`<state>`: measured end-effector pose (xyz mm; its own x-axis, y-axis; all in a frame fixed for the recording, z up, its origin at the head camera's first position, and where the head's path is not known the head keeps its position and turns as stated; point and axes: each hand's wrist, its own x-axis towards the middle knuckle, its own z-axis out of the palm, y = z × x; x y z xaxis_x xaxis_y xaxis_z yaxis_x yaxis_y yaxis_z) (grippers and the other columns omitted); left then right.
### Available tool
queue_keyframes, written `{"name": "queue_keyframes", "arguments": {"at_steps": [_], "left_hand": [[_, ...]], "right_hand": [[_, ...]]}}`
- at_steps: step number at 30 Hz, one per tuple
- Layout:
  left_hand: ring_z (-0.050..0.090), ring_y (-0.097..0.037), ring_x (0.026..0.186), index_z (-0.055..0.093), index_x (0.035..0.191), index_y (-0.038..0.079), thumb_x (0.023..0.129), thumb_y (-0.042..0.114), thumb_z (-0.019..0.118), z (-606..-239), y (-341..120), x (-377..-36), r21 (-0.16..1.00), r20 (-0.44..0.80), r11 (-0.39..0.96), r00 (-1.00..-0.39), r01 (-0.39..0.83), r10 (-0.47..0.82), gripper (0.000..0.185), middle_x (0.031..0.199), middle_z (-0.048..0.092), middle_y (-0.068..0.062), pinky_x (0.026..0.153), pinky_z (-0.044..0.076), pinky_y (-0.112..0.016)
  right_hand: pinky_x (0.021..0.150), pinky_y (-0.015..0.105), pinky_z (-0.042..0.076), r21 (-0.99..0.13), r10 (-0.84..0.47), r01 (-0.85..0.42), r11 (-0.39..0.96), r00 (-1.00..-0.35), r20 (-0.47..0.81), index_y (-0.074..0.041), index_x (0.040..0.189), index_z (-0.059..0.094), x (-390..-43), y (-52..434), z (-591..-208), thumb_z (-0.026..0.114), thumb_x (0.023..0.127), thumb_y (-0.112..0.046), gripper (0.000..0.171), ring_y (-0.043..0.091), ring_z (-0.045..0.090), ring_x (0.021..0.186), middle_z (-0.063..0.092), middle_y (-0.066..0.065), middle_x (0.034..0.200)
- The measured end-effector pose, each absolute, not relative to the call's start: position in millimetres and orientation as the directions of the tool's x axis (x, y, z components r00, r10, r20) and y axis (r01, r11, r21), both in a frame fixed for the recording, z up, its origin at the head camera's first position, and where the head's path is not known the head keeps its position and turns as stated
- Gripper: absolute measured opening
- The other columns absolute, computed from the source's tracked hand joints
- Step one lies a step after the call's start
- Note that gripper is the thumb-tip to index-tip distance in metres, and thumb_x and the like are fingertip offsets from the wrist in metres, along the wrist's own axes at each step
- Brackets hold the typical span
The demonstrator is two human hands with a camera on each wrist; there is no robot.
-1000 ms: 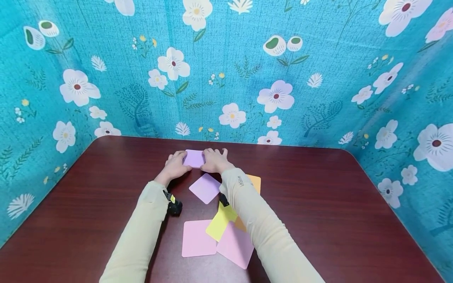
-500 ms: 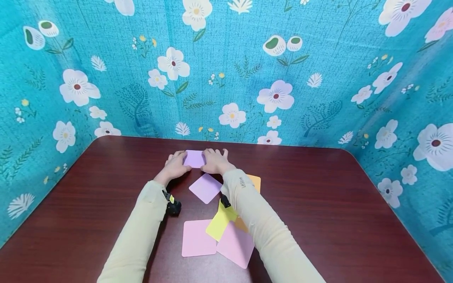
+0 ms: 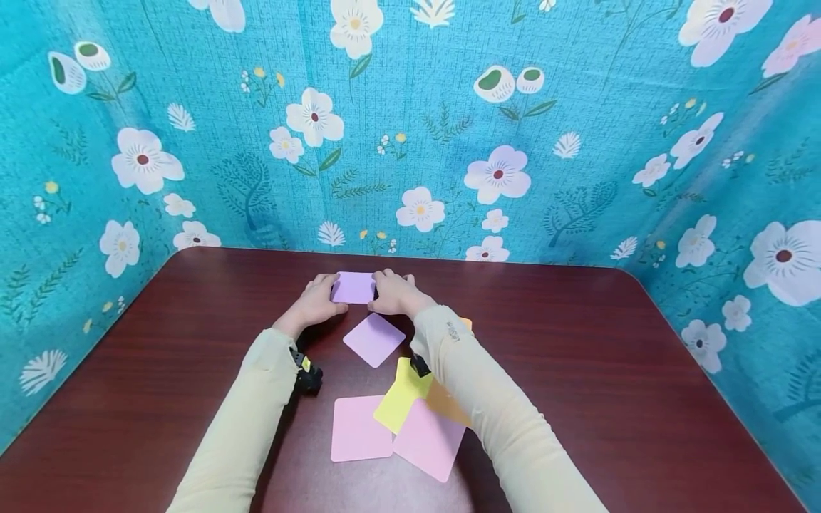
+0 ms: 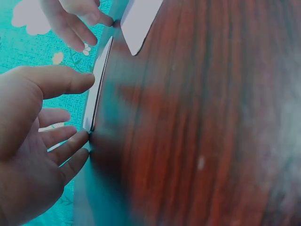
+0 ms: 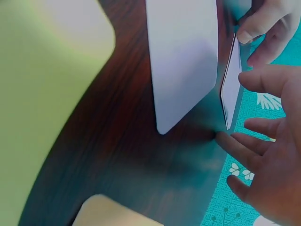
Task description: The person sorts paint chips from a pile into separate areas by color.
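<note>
A purple square card lies flat near the far edge of the table, a hand on each side of it. My left hand is at its left side; in the left wrist view the thumb touches the card and the loosely extended fingertips are by its corner. My right hand is at the right side, its thumb and fingers spread and relaxed next to the card in the right wrist view. A second purple card lies turned like a diamond just nearer to me.
On the dark red-brown table, a pink card, another pink card, a yellow card and an orange card lie close together, some overlapping. My right forearm partly covers them. A blue flowered cloth hangs behind the table.
My right hand has shifted slightly to the right, uncovering more of the far purple card. The left forearm has moved slightly left; the head view has shifted a little.
</note>
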<state>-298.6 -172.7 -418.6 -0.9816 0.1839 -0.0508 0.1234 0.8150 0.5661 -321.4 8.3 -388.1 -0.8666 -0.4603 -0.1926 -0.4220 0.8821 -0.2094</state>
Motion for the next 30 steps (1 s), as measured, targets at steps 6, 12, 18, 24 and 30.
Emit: {"name": "queue_keyframes", "arguments": {"at_steps": [6,12,18,24,30], "left_hand": [[0.027,-0.038,0.127,0.025,0.14,-0.005,0.08,0.02,0.063,-414.7,-172.4,-293.7,0.558,-0.073,0.818,-0.975,0.136,0.212,0.075,0.141,0.026,-0.024,0.104,0.027,-0.05],[0.03,-0.039,0.126,0.027,0.14,-0.002,0.078,0.02,0.066,-411.5,-172.3,-285.3,0.547,-0.066,0.823,-0.972,0.152,0.224,0.077,0.142,0.025,-0.024,0.102,0.029,-0.052],[0.031,-0.041,0.124,0.034,0.137,-0.001,0.074,0.022,0.069,-409.5,-171.7,-276.9,0.481,-0.005,0.837,-0.954,0.26,0.299,0.075,0.138,0.031,-0.025,0.1,0.029,-0.054],[0.036,-0.037,0.115,0.043,0.133,0.001,0.069,0.024,0.073,-405.6,-165.2,-268.4,0.416,0.03,0.842,-0.931,0.343,0.364,0.074,0.128,0.041,-0.022,0.095,0.031,-0.054],[0.04,-0.033,0.11,0.047,0.13,0.002,0.066,0.024,0.075,-399.2,-156.7,-259.2,0.386,0.027,0.814,-0.888,0.434,0.46,0.073,0.123,0.047,-0.017,0.092,0.034,-0.051]], "right_hand": [[0.101,0.047,0.025,-0.216,-0.471,-0.43,0.877,-0.857,-0.208,-0.006,0.139,0.033,-315.8,13.4,-388.9,0.057,0.084,-0.037,0.067,0.021,0.038,0.127,0.041,0.01,0.137],[0.105,0.044,0.026,-0.258,-0.506,-0.45,0.855,-0.833,-0.223,-0.005,0.139,0.034,-307.4,17.8,-386.7,0.058,0.084,-0.038,0.069,0.022,0.037,0.129,0.043,0.011,0.137],[0.103,0.046,0.029,-0.253,-0.494,-0.438,0.863,-0.838,-0.234,-0.007,0.136,0.039,-297.4,23.8,-384.8,0.061,0.082,-0.041,0.068,0.023,0.04,0.126,0.046,0.01,0.133],[0.096,0.047,0.034,-0.189,-0.468,-0.434,0.881,-0.86,-0.206,-0.007,0.126,0.05,-285.0,29.9,-384.6,0.062,0.077,-0.05,0.066,0.023,0.045,0.117,0.05,0.01,0.124],[0.088,0.045,0.039,-0.146,-0.45,-0.428,0.892,-0.874,-0.185,-0.008,0.11,0.057,-268.6,34.3,-386.7,0.063,0.071,-0.059,0.065,0.025,0.049,0.105,0.052,0.009,0.112]]}}
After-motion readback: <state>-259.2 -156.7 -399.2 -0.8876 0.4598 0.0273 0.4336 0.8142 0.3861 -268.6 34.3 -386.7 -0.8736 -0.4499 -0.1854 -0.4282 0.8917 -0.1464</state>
